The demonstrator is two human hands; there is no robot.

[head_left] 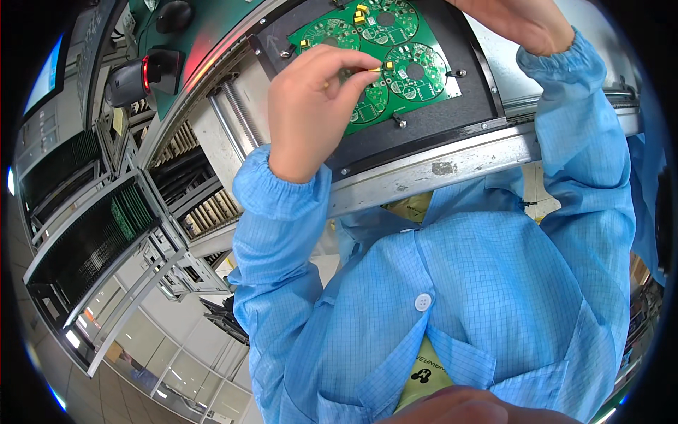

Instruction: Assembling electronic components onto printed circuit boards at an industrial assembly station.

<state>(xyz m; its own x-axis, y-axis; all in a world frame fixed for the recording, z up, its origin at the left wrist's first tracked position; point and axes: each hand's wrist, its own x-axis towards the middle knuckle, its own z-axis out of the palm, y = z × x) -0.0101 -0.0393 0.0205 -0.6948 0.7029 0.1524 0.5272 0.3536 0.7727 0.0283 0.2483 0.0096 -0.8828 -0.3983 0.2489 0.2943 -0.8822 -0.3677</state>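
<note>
My left hand [308,112] reaches over a green circuit board [452,83], thumb and forefinger pinched together. At their tips is a small yellow component [375,69], partly hidden by the fingers. Right beside it a yellow block component [388,66] stands on one of the board's round sections. More yellow parts [360,14] sit near the board's far edge, and another one [305,44] at its left. The board lies in a black fixture frame [480,104]. My right hand [526,25] is over the fixture's far right side; its fingers are cut off by the upper edge.
A metal rail [438,168] runs along the fixture's near side. To the left are a black scanner [131,81] with a red light, a computer mouse [174,15] on a green mat, and a black rack [92,244] holding several green boards [129,212].
</note>
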